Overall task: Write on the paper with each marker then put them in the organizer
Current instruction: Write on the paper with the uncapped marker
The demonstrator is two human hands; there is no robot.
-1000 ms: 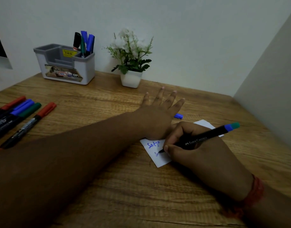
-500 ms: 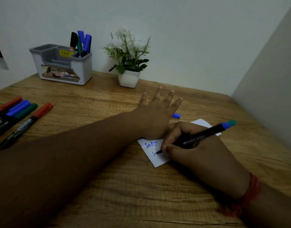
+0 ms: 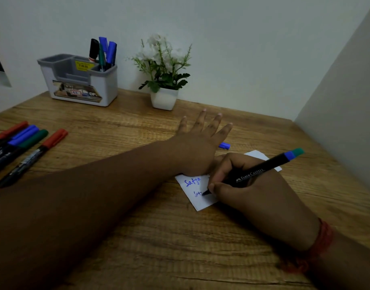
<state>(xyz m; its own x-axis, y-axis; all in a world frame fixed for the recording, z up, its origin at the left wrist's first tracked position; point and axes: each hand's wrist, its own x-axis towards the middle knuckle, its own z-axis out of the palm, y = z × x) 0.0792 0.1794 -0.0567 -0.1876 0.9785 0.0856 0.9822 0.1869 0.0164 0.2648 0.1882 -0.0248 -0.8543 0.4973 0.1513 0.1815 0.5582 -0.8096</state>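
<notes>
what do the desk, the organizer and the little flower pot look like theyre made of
Desk: wood or a wood-look laminate, matte, with brown grain lines running across it; which one is unclear.
Organizer: moulded plastic by its look, white shell with grey inner compartments and rounded edges.
Flower pot: smooth plain white, plastic or glazed ceramic; the picture leaves that open.

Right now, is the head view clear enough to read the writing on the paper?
Head view: dim, even light, no glare; wide-angle bend at the edges. Blue writing on the paper reads sharp, though the left hand and right hand gripping the marker cover much of it.
</notes>
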